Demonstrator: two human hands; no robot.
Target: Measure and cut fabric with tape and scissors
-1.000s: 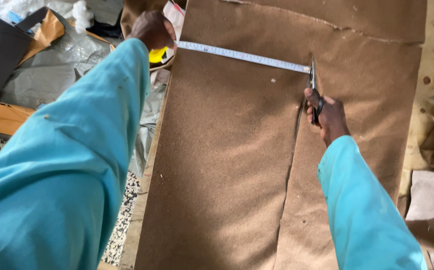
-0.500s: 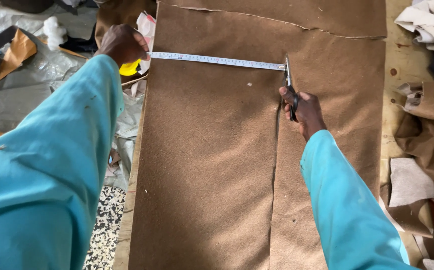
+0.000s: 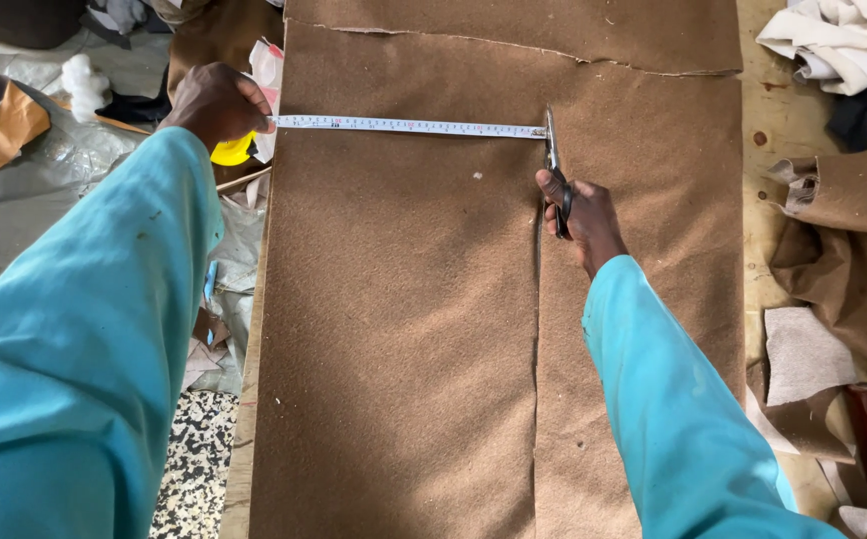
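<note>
The work surface is a long sheet of brown felt [image 3: 403,329] laid flat along a wooden bench [image 3: 778,150]. A second strip of the same felt overlaps its far end.

Left hand [image 3: 216,100]: closed around a yellow tape measure case [image 3: 232,150] at the left edge of the felt. The case sits just off the sheet, beside scraps and plastic wrap [image 3: 44,190].

Tape blade [image 3: 408,126]: drawn out straight across the felt, from the case on the left to the scissors on the right. It lies flat on the sheet.

Right hand [image 3: 581,215]: clamped on a pair of scissors [image 3: 553,165], fingers through the handles. The blades point away from the person, and their tip meets the free end of the tape.

Cut line [image 3: 537,379]: a straight slit runs from the near edge of the felt up to the scissors. The strip to the right of it lies loose but in place.

Change over the last second: the hands, the tape and the scissors keep the same relation to each other and to the felt. Only the camera shifts, so the whole scene sits further left and lower in view. The cut length appears unchanged. Judgement: this is a measuring pause, checking strip width at the scissor tip, not active cutting.

Off-cuts of felt [image 3: 843,250] and pale cloth [image 3: 833,40] lie at the right of the bench.
</note>
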